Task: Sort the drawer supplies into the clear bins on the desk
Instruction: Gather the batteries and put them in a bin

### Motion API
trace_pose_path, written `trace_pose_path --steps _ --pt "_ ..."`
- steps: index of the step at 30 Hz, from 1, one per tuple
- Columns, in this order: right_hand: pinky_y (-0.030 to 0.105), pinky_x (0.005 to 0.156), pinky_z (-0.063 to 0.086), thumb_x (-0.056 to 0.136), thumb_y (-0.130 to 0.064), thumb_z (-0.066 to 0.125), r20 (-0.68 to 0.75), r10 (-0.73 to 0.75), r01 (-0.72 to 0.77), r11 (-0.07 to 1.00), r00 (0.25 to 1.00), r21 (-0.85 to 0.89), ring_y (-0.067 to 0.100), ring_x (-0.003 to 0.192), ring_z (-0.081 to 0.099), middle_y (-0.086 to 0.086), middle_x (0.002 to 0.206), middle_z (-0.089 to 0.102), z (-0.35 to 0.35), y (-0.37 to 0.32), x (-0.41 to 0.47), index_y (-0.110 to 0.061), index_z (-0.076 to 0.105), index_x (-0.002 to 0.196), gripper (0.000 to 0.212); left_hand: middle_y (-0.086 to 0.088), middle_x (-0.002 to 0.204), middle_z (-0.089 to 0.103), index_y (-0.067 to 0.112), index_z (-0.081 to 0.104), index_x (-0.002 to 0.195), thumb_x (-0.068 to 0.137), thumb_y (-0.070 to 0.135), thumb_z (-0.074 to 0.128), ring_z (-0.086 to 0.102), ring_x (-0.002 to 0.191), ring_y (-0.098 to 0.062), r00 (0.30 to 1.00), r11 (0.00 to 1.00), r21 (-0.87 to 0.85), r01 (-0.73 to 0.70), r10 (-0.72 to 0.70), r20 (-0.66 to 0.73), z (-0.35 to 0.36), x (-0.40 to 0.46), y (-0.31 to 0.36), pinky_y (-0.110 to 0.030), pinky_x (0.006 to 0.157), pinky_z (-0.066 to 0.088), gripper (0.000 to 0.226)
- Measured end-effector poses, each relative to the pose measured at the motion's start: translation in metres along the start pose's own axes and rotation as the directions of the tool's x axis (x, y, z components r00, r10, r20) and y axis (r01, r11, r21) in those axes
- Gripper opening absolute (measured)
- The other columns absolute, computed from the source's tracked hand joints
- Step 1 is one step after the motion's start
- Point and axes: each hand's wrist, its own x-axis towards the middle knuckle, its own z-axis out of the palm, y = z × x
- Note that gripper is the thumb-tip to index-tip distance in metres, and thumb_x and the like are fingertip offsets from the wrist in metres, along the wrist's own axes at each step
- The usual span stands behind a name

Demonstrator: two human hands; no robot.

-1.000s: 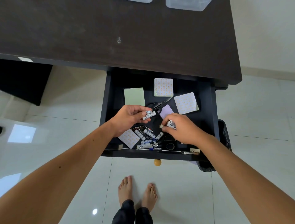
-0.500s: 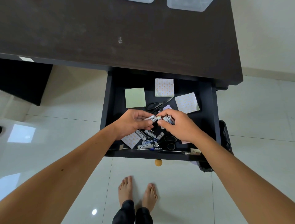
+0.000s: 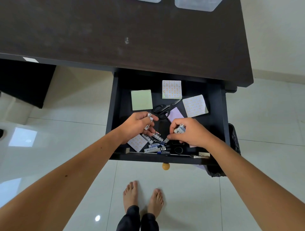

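Batteries fill both hands over the open drawer (image 3: 224, 115). The left hand (image 3: 137, 126) is curled round a few white batteries (image 3: 149, 122), their ends poking out past the thumb and fingers. The right hand (image 3: 192, 131) is closed on another small bunch (image 3: 179, 128), with its thumb pointing down toward the loose batteries (image 3: 154, 145) that lie in a heap near the drawer's front edge, between and just below the two hands. The hands are apart, not touching each other.

Farther back in the drawer lie a green pad (image 3: 142, 100), two patterned pads (image 3: 171, 89) (image 3: 195, 105), a lilac pad (image 3: 175, 114) and black scissors (image 3: 162, 109) between them. Another patterned pad (image 3: 137, 143) sits under the left wrist. A marker (image 3: 163, 152) lies along the front edge. The drawer's round knob (image 3: 165, 166) shows below.

Two clear bins (image 3: 196, 5) (image 3: 151, 1) stand at the far edge of the dark surface (image 3: 115, 33), cut off by the frame, well apart from the hands.
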Motion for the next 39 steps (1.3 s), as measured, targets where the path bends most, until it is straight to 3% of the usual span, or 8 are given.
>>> trace_pose_path --steps 4,8,13,17,23,25,30,39 --pt "0.008 0.071 0.039 0.089 -0.036 0.084 0.063 -0.083 0.098 0.951 0.995 -0.294 -0.004 0.09 0.061 -0.022 0.098 0.07 0.003 0.002 0.003 -0.04 0.082 0.108 0.02 -0.007 0.08 0.07 0.015 0.069 0.103 0.103 0.025 0.066 0.068 0.07 -0.015 0.999 0.984 0.171 -0.041 0.044 -0.015 -0.001 0.0 0.0 -0.028 0.068 0.059 0.011" --pt "0.029 0.083 0.043 0.095 -0.038 0.077 0.109 -0.122 0.159 0.876 0.987 -0.455 0.013 0.106 0.059 -0.015 0.102 0.064 0.01 0.006 0.008 -0.037 0.08 0.115 0.02 0.004 0.075 0.072 0.02 0.073 0.097 0.097 0.025 0.075 0.069 0.069 -0.007 0.997 0.947 0.313 -0.067 0.073 -0.005 -0.003 0.002 -0.006 -0.025 0.067 0.057 0.006" --pt "0.031 0.089 0.045 0.098 -0.036 0.073 0.099 -0.134 0.163 0.898 0.986 -0.408 0.015 0.109 0.061 -0.012 0.109 0.067 0.007 0.009 0.006 -0.03 0.078 0.111 0.015 0.01 0.089 0.074 0.023 0.075 0.101 0.091 0.026 0.081 0.071 0.078 -0.006 0.992 0.867 0.482 -0.125 0.124 0.034 -0.002 0.002 -0.001 -0.017 0.067 0.053 0.011" --pt "0.042 0.089 0.052 0.096 -0.042 0.074 -0.006 -0.111 0.103 0.943 0.994 -0.316 0.013 0.101 0.064 -0.015 0.105 0.071 0.006 0.013 0.002 -0.041 0.071 0.101 0.006 0.011 0.095 0.072 0.024 0.075 0.106 0.093 0.027 0.079 0.068 0.084 -0.004 0.982 0.767 0.614 -0.184 0.169 0.084 -0.001 0.006 0.004 -0.012 0.068 0.047 0.014" --pt "0.024 0.055 0.046 0.095 -0.03 0.078 -0.1 -0.069 0.054 0.988 0.993 -0.148 0.009 0.057 0.059 -0.007 0.077 0.068 -0.001 0.015 -0.005 -0.033 0.075 0.099 0.006 -0.001 0.102 0.071 0.027 0.07 0.118 0.084 0.035 0.088 0.069 0.089 -0.017 0.983 0.708 0.684 -0.176 0.094 0.156 -0.007 0.012 0.002 -0.032 0.083 0.06 0.039" --pt "0.024 0.054 0.049 0.096 -0.029 0.078 -0.119 -0.067 0.05 0.989 0.991 -0.136 0.013 0.061 0.063 -0.006 0.08 0.07 -0.003 0.014 -0.008 -0.032 0.076 0.101 0.006 0.0 0.102 0.071 0.029 0.07 0.116 0.081 0.034 0.09 0.068 0.088 -0.014 0.982 0.679 0.712 -0.178 0.078 0.172 -0.009 0.014 -0.001 -0.029 0.08 0.059 0.04" --pt "0.043 0.069 0.06 0.095 -0.028 0.078 -0.136 -0.066 0.051 0.993 0.988 -0.111 0.026 0.073 0.071 -0.002 0.084 0.073 -0.003 0.015 -0.009 -0.032 0.076 0.102 0.007 0.004 0.107 0.068 0.026 0.069 0.113 0.088 0.032 0.084 0.064 0.089 -0.011 0.978 0.61 0.765 -0.206 0.101 0.183 -0.006 0.016 -0.001 -0.028 0.08 0.05 0.03" --pt "0.033 0.066 0.059 0.097 -0.026 0.077 -0.129 -0.04 0.03 0.996 0.991 -0.084 0.02 0.072 0.072 -0.003 0.082 0.073 -0.002 0.01 -0.011 -0.03 0.076 0.103 0.007 0.007 0.116 0.045 0.022 0.061 0.124 0.095 0.036 0.076 0.057 0.111 -0.022 0.972 0.518 0.823 -0.233 0.106 0.209 -0.002 0.015 -0.007 -0.038 0.098 0.049 0.036"
